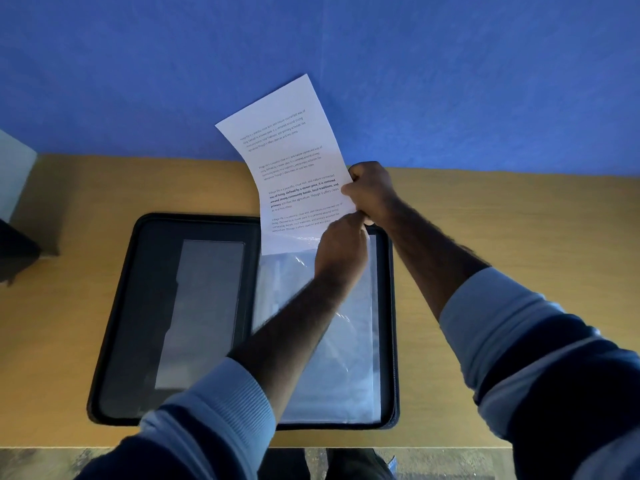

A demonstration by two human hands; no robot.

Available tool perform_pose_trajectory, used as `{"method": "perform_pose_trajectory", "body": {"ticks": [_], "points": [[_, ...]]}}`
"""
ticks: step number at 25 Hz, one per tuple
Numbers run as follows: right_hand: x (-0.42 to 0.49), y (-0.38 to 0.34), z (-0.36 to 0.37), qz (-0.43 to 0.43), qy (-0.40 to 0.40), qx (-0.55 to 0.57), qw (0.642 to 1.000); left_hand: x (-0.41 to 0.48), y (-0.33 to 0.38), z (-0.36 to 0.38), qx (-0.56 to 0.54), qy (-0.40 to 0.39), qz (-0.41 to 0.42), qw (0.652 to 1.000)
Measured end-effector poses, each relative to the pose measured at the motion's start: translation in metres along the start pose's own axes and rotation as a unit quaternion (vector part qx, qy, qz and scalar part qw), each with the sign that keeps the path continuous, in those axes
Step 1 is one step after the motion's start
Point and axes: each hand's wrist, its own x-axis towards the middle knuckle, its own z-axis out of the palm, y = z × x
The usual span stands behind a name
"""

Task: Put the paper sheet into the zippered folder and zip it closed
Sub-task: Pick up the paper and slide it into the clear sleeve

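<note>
Now the paper sheet [294, 168] is being pinched by the right hand [372, 194] at its three-o'clock edge, while the plastic sleeve [311, 341] in the open folder [114, 306] is being pinched apart by the left hand [341, 252], likely for entry.

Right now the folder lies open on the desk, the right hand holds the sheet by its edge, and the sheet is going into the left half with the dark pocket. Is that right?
Not quite. The head view shows the paper sheet entering the clear plastic sleeve on the right half, not the left. The rest holds: the folder lies open on the desk, and the right hand holds the sheet's edge.
</note>
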Motion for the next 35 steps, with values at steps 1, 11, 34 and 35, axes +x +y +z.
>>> {"method": "perform_pose_trajectory", "body": {"ticks": [1, 11, 34, 35], "points": [[0.001, 0.004, -0.002, 0.002, -0.009, 0.004, 1.000, 0.005, 0.000, -0.001, -0.023, -0.003, -0.016, 1.000], [-0.009, 0.024, -0.016, 0.036, -0.096, 0.034, 0.994, 0.034, -0.025, -0.018, 0.007, -0.151, -0.031, 0.988], [0.026, 0.013, -0.009, 0.010, -0.011, 0.031, 0.999, 0.031, -0.055, -0.033, 0.074, -0.113, 0.006, 0.991], [0.023, 0.018, -0.010, 0.011, -0.014, 0.025, 1.000, 0.031, -0.054, -0.034, 0.076, -0.114, 0.006, 0.991]]}}
